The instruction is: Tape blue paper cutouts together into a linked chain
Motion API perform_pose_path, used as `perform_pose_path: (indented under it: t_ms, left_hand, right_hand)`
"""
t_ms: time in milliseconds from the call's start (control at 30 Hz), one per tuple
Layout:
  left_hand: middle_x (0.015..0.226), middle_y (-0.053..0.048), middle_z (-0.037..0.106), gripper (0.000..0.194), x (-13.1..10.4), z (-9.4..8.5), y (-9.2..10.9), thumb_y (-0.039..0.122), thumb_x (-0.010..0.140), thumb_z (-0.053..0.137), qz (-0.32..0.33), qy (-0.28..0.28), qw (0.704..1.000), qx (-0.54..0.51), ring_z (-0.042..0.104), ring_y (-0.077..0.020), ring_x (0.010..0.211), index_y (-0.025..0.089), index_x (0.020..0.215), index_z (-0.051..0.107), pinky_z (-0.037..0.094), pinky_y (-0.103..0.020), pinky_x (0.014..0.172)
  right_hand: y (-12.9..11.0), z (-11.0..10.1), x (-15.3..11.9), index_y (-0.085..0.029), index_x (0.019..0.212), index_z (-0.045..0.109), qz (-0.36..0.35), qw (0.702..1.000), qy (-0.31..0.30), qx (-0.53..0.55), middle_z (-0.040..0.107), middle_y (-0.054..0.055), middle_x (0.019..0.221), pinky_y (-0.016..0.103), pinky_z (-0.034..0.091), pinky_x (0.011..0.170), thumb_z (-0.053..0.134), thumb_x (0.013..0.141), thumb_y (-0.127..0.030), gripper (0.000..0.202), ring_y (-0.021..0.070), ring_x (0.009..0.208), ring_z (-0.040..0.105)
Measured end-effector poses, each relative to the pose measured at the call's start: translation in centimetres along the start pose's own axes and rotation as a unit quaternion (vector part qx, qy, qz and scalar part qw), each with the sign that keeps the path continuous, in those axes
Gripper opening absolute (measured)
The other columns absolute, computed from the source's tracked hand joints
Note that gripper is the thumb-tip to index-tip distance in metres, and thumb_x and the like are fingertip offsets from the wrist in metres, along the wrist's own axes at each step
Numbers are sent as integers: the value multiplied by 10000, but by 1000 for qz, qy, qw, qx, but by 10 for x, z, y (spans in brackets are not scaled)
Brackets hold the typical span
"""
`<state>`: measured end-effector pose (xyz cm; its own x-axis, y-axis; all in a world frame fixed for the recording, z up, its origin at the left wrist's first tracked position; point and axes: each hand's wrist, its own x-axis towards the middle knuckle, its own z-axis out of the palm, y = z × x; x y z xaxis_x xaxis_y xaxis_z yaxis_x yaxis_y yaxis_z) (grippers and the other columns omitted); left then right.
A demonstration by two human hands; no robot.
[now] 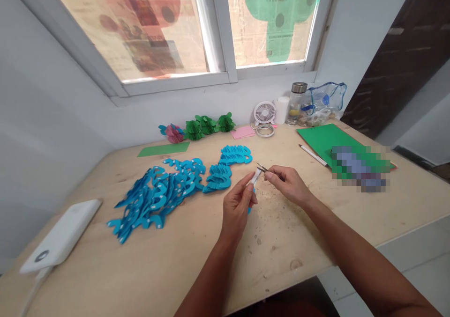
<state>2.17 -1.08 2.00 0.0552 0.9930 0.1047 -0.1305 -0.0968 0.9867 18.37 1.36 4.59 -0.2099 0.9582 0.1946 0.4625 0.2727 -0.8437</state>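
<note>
My left hand (240,202) pinches a small white strip (256,176) above the middle of the table. From the right, my right hand (286,182) is closed on dark tweezers (262,168), whose tips meet the strip's upper end. A bit of blue paper (250,209) shows beside and below my left hand; whether that hand holds it I cannot tell. Left of my hands lies a heap of folded blue paper pieces (165,190) with small white squares on them. Two more folded blue bundles (236,154) sit just beyond my left hand.
Along the wall stand green paper figures (207,124), a pink one (175,133), a small fan (265,113), a tape roll (265,130) and a glass bottle (297,104). Green sheets (332,136) and a white pen (314,156) lie right. A white power bank (63,235) is at left.
</note>
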Motion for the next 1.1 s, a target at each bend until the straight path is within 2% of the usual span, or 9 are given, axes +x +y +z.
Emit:
perform_pose_path:
  t_ms: [400, 833, 1100]
  left_hand:
    - [535, 33, 513, 425, 2, 2, 2, 383, 790, 572, -6, 23, 1000, -11, 433, -75, 483, 164, 1152, 608, 375, -204, 503]
    - [536, 30, 507, 430, 1, 2, -2, 392, 802, 559, -3, -5, 1000, -5, 428, -73, 488, 174, 1172, 597, 362, -200, 492]
    - [531, 33, 508, 456, 1, 2, 0, 396, 786, 578, -20, -7, 1000, -11, 420, -74, 485, 165, 1178, 594, 351, -205, 502]
  right_hand:
    - [-2, 0, -1, -157, 737, 570, 15, 999, 3, 33, 321, -47, 538, 227, 238, 473, 424, 836, -508, 393, 87, 511, 310]
    - [-3, 3, -2, -153, 733, 566, 13, 998, -19, 52, 321, -56, 534, 220, 234, 475, 429, 845, -497, 386, 80, 501, 302]
    - [-3, 2, 0, -151, 719, 568, 1, 999, -13, 32, 375, -47, 562, 223, 245, 498, 425, 846, -494, 393, 81, 526, 331]
